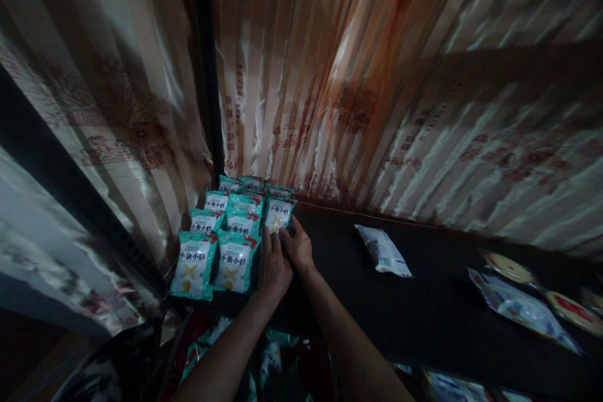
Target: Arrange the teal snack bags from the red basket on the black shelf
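Teal and white snack bags stand in rows at the left end of a black shelf. Two full bags form the front row, one at the far left and one beside it. Both my hands are at a bag in the right column, behind the front row. My left hand touches its lower left side with the fingers close together. My right hand has its thumb and fingers curled at the bag's lower right edge, so both hands hold it between them.
A white and blue packet lies on the shelf to the right. Farther right are another packet and round items. More teal bags show below the shelf. Patterned curtains hang behind, with a dark upright post at the left.
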{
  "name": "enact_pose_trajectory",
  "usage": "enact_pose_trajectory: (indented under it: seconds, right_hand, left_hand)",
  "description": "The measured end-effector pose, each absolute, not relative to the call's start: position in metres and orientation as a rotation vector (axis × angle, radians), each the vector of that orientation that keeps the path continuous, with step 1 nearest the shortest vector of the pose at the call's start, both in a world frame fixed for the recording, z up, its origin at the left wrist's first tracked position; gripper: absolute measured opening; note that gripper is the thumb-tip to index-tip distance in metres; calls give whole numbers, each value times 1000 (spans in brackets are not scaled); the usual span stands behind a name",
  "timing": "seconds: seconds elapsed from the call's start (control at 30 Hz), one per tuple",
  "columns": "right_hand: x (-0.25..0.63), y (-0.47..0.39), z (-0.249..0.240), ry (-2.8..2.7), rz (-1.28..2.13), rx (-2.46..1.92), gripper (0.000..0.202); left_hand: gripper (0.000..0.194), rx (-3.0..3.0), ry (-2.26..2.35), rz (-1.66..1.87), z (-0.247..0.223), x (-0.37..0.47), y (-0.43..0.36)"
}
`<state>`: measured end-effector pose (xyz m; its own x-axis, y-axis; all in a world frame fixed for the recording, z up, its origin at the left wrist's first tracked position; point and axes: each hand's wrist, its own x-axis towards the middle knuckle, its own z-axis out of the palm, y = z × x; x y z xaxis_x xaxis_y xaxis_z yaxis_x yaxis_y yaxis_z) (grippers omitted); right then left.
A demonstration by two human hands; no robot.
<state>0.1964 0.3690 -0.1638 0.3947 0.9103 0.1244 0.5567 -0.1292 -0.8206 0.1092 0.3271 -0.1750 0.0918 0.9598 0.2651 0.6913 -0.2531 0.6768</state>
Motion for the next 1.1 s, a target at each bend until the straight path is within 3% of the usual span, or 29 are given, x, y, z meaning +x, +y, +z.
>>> enact_pose_trajectory:
  seconds: [1.1]
  right_hand:
    - [196, 344, -169, -1250, 446, -1844, 56]
  left_hand:
    - [49, 2136, 1582, 878, -175, 107, 313]
